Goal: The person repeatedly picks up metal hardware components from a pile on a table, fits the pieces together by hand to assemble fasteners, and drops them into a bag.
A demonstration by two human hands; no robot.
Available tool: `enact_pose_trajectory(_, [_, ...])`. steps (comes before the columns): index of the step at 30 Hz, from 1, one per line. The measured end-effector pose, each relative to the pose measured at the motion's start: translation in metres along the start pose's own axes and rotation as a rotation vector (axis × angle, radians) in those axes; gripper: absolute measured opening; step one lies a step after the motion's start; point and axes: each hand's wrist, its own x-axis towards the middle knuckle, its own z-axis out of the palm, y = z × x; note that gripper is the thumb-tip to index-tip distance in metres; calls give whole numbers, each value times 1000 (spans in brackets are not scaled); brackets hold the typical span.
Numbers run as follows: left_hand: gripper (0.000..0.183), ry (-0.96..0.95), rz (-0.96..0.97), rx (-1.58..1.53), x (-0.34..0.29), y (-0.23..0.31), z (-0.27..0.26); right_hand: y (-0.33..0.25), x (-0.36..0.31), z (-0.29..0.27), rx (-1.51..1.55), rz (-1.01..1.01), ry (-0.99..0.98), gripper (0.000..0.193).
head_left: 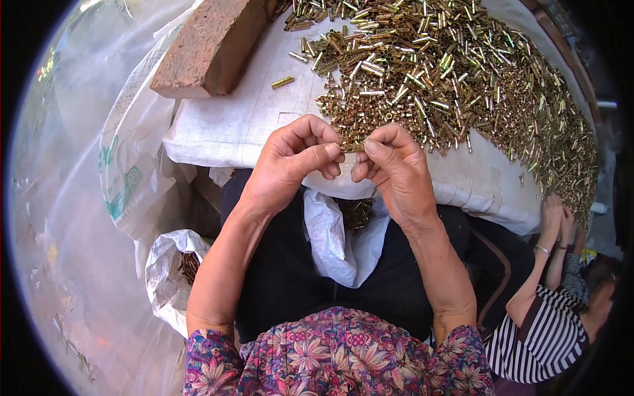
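Over the near edge of a white cloth-covered work surface (244,129), my two hands meet fingertip to fingertip. A small brass-coloured metal piece (352,148), slim and lying sideways, spans the gap between them. My left hand (290,158) pinches its left end between thumb and fingers. At the other end, the thumb and forefinger of my right hand (399,165) close on it. Both ends are covered by fingers. Just beyond my hands spreads a large heap of small brass-coloured metal pieces (422,72), many of them slim cylinders. One brass-coloured cylinder (282,82) lies apart on the cloth.
A reddish brick (211,49) rests at the far left of the surface. Below the near edge, a white woven bag (327,237) hangs open with metal pieces inside. Another white bag (162,277) stands at left. Another person's hands (558,218) reach the heap's right end.
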Motion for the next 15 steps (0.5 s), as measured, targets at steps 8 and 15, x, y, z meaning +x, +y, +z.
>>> enact_pose_trajectory(8, [12, -78, 105, 277, -8, 6, 5, 0, -8, 2, 171, 94, -3, 7])
enact_pose_trajectory(15, [18, -239, 64, 6, -13, -9, 6, 3, -19, 11, 398, 281, -103, 15])
